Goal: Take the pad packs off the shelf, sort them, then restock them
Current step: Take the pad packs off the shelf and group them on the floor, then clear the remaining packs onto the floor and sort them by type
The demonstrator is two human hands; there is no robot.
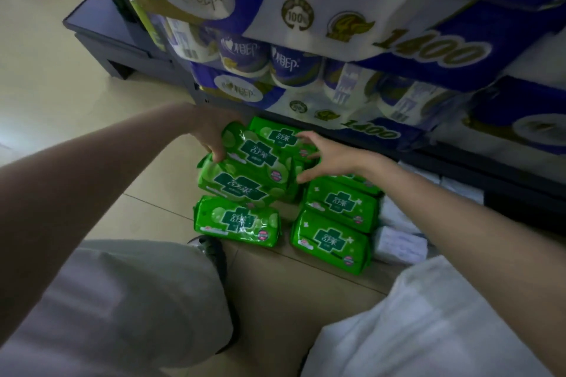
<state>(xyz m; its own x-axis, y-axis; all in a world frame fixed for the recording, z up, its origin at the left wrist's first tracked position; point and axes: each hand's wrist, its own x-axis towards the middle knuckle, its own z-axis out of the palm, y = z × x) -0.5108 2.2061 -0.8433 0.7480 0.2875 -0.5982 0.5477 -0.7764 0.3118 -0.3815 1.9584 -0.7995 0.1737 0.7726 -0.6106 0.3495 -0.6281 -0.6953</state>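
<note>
A shop aisle: above and beyond both hands, a dark metal display shelf (122,49) carries stacked purple-and-white plastic-wrapped toilet-roll multipacks (352,24), while identical green plastic pad packs (237,222) lie grouped on the beige tiled floor (61,95) beneath the hands.

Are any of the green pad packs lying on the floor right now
Yes, several green plastic pad packs lie on the beige tiled floor in front of the shelf, while the left hand grips another.

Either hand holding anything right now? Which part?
The left hand grips the upper green pad pack by its left end. The right hand is spread open at that pack's right end; whether it touches it cannot be told.
</note>
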